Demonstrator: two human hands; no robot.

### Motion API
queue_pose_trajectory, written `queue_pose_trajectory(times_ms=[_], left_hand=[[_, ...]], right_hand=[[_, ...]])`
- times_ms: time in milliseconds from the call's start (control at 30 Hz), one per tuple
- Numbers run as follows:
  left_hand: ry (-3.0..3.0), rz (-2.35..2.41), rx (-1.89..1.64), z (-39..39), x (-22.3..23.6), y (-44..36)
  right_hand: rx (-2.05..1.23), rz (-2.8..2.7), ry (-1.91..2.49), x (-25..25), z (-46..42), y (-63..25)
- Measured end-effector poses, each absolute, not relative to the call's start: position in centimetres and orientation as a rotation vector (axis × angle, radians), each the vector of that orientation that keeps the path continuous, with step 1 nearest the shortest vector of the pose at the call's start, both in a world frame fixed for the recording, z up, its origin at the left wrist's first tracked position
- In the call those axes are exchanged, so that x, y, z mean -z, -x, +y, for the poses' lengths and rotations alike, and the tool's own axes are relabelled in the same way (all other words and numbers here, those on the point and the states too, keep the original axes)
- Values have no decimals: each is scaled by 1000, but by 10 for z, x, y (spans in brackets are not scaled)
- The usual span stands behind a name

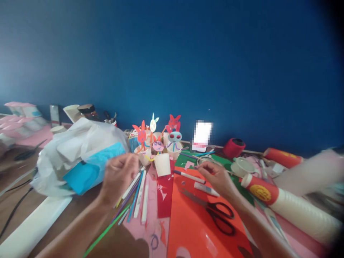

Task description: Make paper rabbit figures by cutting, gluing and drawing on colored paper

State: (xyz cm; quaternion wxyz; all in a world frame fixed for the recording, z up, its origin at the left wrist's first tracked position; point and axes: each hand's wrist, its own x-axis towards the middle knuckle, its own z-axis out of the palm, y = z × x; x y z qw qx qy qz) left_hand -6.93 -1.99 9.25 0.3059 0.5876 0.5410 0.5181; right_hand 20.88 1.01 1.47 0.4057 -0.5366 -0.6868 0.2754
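My left hand (pixel 120 173) is raised left of the paper cups, its fingers curled in; anything inside them is hidden. My right hand (pixel 213 174) has thumb and fingertips pinched together above the green paper (pixel 185 163), and what lies between them is too small to name. Between the hands stands a white paper cup (pixel 163 165) with a pink paper face (pixel 158 146) above it. Around it are more cups with red, white and pale blue paper figures. A capped marker (pixel 189 176), a white tube (pixel 206 189) and black-handled scissors (pixel 220 215) lie near my right hand.
Colored sticks and white strips (pixel 138 193) lie beside my left forearm. A white plastic bag (pixel 80 143) with a blue packet (pixel 88 172) bulks at left. Orange paper (pixel 185 229) covers the front. At right are stacked paper cups (pixel 303 208) and a red spool (pixel 233 148).
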Motion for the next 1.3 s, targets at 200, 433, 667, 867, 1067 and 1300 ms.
queue_pose_trajectory(times_ms=[200,433,667,867,1067,1300], left_hand=[[-1637,1105,-987,1,-37,-2],[-1454,1080,-913,7,-12,-13],[-1456,1061,-826,8,-2,-13],[-1513,1072,-782,13,-2,-12],[-1365,1106,-772,19,4,-14],[-1154,1147,-776,17,1,-16]], right_hand=[[-744,-1716,1300,-2,9,-196],[-894,-1618,1258,4,8,-189],[-943,-1623,1249,2,0,-178],[-989,-1652,1271,2,-5,-177],[-1058,-1557,1203,3,-2,-177],[-1151,-1470,1173,6,1,-176]])
